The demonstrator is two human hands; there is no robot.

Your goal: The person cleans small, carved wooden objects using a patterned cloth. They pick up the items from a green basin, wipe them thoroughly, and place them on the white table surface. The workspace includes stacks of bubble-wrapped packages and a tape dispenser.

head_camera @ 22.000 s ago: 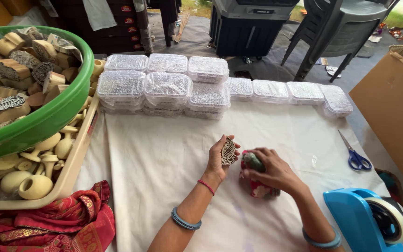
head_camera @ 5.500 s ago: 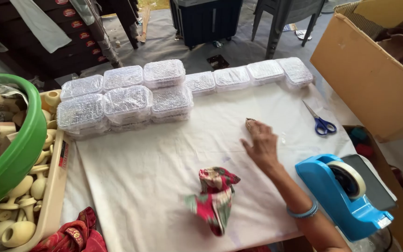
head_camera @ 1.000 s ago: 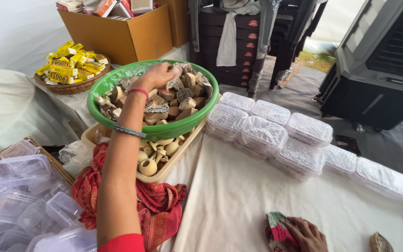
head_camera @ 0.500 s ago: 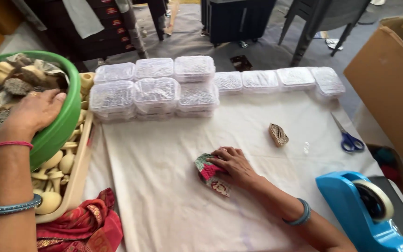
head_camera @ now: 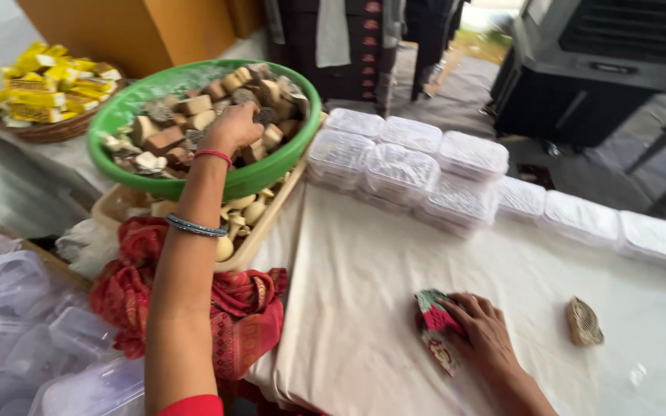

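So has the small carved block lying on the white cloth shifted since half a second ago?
No. The carved block lies on the white cloth to the right of the right hand and rag, as before; only the camera swung.

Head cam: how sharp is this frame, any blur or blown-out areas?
Head view: motion blur softens everything, worst on the clear boxes lower left; the left hand in the green bowl and the right hand on the patterned cloth still read; daylight top right looks overexposed.
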